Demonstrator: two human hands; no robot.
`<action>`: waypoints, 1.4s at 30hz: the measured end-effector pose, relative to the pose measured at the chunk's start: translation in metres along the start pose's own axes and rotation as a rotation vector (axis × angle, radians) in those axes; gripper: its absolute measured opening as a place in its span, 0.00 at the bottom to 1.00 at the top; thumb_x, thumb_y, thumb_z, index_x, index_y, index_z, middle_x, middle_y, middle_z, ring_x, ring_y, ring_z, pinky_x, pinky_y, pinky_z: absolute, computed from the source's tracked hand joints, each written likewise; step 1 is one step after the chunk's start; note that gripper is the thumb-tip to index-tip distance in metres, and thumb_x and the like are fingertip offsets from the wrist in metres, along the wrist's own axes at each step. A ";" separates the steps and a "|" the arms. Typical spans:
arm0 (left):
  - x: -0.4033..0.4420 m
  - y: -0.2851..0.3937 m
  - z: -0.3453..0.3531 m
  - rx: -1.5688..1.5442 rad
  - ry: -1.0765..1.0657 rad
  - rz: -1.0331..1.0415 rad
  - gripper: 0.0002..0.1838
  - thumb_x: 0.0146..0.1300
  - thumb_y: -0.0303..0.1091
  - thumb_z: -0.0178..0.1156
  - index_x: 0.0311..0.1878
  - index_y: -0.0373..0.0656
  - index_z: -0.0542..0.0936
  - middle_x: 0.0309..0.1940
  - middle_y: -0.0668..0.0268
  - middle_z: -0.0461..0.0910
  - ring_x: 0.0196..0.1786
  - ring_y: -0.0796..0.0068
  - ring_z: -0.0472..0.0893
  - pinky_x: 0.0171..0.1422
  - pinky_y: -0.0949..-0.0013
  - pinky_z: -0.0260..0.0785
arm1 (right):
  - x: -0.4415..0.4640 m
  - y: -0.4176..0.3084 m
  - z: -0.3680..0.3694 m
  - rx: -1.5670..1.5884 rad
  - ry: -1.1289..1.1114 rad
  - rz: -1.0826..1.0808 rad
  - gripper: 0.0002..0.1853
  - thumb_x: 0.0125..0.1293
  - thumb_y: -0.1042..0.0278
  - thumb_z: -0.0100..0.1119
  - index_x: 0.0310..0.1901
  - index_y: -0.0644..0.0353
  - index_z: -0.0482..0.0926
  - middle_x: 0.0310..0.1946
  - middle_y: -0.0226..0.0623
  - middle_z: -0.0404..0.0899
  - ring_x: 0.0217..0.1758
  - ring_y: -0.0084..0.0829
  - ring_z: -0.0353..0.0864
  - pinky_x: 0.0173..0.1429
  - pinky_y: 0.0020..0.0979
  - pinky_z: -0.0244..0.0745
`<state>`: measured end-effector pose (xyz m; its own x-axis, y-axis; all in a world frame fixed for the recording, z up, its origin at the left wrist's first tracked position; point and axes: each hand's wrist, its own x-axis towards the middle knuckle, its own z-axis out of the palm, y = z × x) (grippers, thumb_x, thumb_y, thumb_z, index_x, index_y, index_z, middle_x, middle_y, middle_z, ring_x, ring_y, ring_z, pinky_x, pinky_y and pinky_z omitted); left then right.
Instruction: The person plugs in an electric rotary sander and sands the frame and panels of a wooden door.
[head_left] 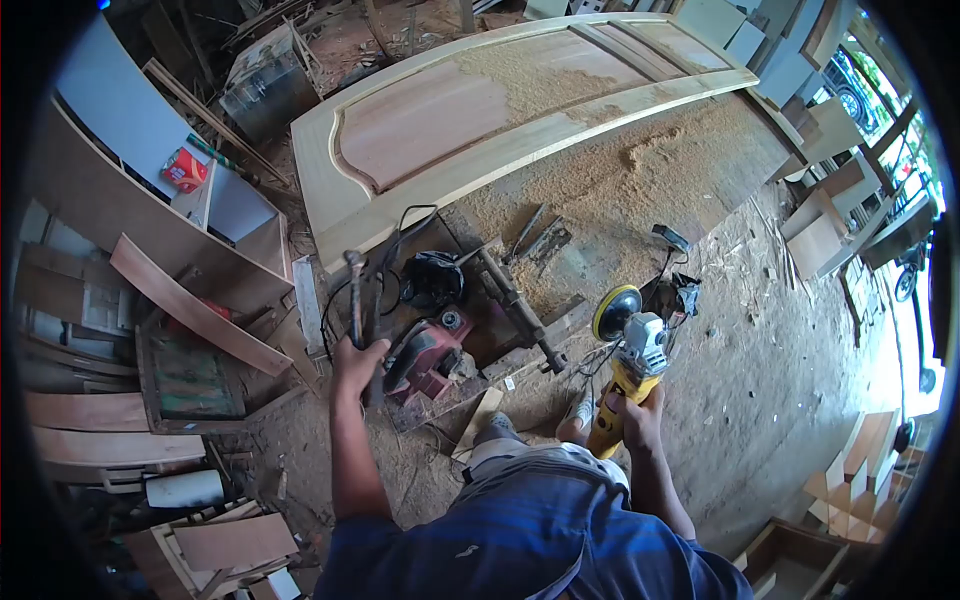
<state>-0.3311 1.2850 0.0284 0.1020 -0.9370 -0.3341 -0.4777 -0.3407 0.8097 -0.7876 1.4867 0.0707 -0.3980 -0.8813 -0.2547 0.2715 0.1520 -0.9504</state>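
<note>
My left hand [357, 367] is closed round the handle of what looks like a hammer [355, 300], its head pointing away from me. Just to the right of that hand sits a red power tool [425, 355] on the bench corner. My right hand [640, 415] grips a yellow angle grinder [632, 385] with a grey gear head. The grinder's round disc pad [617, 312] faces up and to the left, apart from the wooden door panel [430, 125]. A metal bar clamp [515, 305] lies between the two hands.
Sawdust [660, 170] covers the worktable and part of the door. A black plastic bag [435, 278] and cables lie near the red tool. Boards [200, 305] lean at the left, cut panels [830, 220] stand at the right, and wooden pieces [860, 470] lie at lower right.
</note>
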 end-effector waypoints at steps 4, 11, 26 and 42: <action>-0.043 0.095 0.041 0.561 0.250 0.252 0.26 0.57 0.39 0.76 0.57 0.39 0.84 0.45 0.50 0.90 0.48 0.49 0.90 0.54 0.51 0.82 | 0.007 0.002 -0.015 -0.061 0.021 0.029 0.21 0.54 0.73 0.70 0.51 0.67 0.81 0.38 0.37 0.87 0.37 0.33 0.90 0.45 0.35 0.85; 0.001 0.101 0.088 0.697 0.225 0.600 0.30 0.55 0.36 0.75 0.64 0.46 0.84 0.50 0.52 0.90 0.49 0.46 0.89 0.54 0.50 0.82 | 0.017 -0.002 -0.048 -0.064 0.032 -0.019 0.20 0.52 0.71 0.71 0.49 0.66 0.82 0.37 0.34 0.86 0.38 0.30 0.88 0.45 0.34 0.84; 0.066 0.156 0.170 1.256 0.384 0.869 0.31 0.58 0.36 0.74 0.65 0.47 0.77 0.42 0.52 0.86 0.49 0.46 0.89 0.52 0.46 0.82 | 0.026 -0.009 -0.113 0.036 0.089 0.052 0.21 0.55 0.71 0.74 0.51 0.66 0.82 0.37 0.36 0.88 0.36 0.31 0.89 0.44 0.33 0.85; 0.086 0.136 0.366 0.501 -0.156 0.427 0.48 0.50 0.51 0.81 0.72 0.38 0.76 0.55 0.43 0.88 0.59 0.43 0.87 0.64 0.50 0.80 | 0.012 0.015 -0.149 0.052 0.143 0.055 0.22 0.53 0.71 0.74 0.50 0.66 0.81 0.39 0.35 0.86 0.39 0.29 0.87 0.46 0.33 0.83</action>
<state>-0.7062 1.1863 -0.0669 -0.2949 -0.9465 -0.1311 -0.7990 0.1690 0.5771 -0.9190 1.5455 0.0271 -0.5012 -0.7990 -0.3323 0.3399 0.1714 -0.9247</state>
